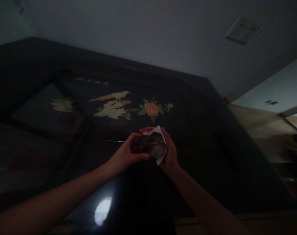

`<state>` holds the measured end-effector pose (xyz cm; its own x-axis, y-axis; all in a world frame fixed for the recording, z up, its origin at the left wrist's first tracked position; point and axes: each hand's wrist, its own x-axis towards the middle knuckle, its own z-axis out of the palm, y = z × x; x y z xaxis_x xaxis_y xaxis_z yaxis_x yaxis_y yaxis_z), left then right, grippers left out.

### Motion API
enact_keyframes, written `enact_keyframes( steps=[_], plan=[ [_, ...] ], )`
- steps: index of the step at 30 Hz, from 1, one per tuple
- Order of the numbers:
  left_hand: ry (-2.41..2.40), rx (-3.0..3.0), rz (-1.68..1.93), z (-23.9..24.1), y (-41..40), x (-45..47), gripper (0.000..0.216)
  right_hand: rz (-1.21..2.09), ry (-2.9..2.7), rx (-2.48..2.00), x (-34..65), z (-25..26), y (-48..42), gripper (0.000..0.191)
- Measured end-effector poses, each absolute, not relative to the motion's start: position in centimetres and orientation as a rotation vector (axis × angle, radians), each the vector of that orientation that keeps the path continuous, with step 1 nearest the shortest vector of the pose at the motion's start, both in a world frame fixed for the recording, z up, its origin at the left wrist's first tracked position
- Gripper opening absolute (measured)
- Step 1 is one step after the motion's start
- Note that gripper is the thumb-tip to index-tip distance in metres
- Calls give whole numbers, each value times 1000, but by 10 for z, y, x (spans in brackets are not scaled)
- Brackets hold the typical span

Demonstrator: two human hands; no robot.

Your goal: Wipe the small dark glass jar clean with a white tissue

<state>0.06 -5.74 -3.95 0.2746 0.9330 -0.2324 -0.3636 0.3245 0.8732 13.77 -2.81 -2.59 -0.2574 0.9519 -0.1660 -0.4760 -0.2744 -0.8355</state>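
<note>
Both of my hands meet over a dark glossy surface in dim light. My left hand grips a small dark, shiny, glass-like object from the left, thumb along its lower edge. My right hand holds a white tissue wrapped against the object's right side and top. The object's exact shape is hard to make out in the gloom.
Behind the hands stands black lacquered furniture with an inlaid panel of a bird and an orange flower. A bright round reflection shows on the glossy top. A wall socket sits upper right; wooden floor lies at right.
</note>
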Motion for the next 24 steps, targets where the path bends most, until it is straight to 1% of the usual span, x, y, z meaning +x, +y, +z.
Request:
enact_keyframes(
  steps=[3,6,9,11,13,15,17,24],
  plan=[
    [835,803,1014,-42,-57,0,53,1458,-1039,-942,138,-25,-34,36],
    [844,810,1021,-43,-57,-1,54,1065,-1363,-998,140,-24,-40,30],
    [873,816,1053,-42,-57,1,53,706,-1669,-950,142,-23,-44,24],
    [891,823,1068,-41,-57,2,51,562,-1799,-906,142,-24,-45,23],
    [909,836,1071,-40,-57,2,49,492,-1867,-871,142,-24,-46,24],
    [916,841,1070,-39,-57,2,48,504,-1864,-868,142,-23,-45,24],
    [916,834,1070,-38,-57,2,49,601,-1788,-894,141,-21,-44,23],
    [905,782,1026,-36,-58,0,51,1291,-1231,-1042,140,-21,-35,36]
  ],
)
